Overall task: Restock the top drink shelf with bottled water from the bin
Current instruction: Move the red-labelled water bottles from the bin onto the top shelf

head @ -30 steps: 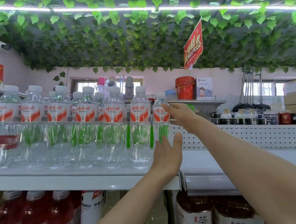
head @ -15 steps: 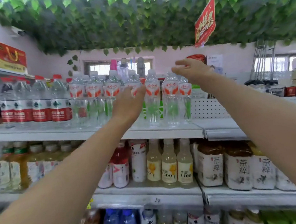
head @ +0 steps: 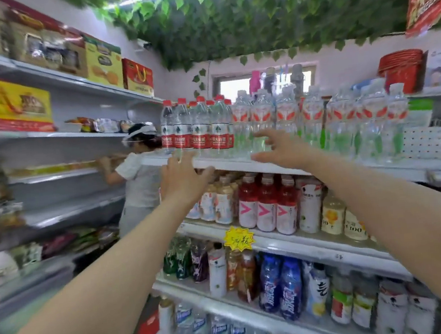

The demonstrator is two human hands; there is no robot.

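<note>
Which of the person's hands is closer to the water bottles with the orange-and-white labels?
Right. The right hand is held open just in front of the orange-labelled bottles. The left hand is lower and further left, under the red-labelled bottles.

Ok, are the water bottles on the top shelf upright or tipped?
Upright: the water bottles stand caps up on the top shelf; none visibly tipped.

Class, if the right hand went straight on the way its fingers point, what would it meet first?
Right hand: probably the white-capped water bottles on the top shelf; depth unclear.
</note>
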